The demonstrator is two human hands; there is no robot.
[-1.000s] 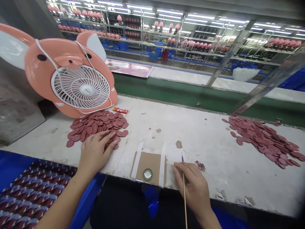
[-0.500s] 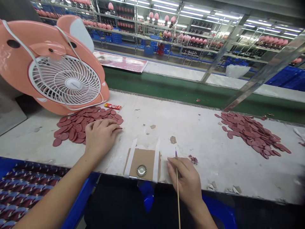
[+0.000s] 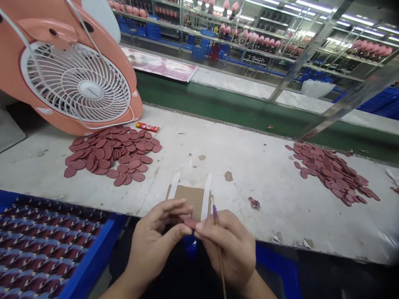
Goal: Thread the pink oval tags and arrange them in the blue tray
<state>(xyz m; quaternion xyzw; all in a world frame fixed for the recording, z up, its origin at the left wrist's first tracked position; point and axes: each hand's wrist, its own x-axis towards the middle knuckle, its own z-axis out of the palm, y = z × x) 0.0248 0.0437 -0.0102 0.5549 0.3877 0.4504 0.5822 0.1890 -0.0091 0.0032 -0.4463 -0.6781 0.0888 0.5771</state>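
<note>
Hands were up by bench edge. L hand (image 3: 156,241) was half closed, pinching small red oval disc (image 3: 190,223) w/ R hand (image 3: 226,249), which also gripped thin stick (image 3: 220,257) w/ purple tip. Disc was just in front of cardboard pad (image 3: 187,197), near big pile of discs (image 3: 109,155) on white bench (image 3: 249,166).

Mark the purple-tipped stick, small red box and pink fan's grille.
Purple-tipped stick (image 3: 215,212): head view, on the purple tip.
Small red box (image 3: 147,127): head view, on its top face.
Pink fan's grille (image 3: 90,89): head view, on the central hub.
</note>
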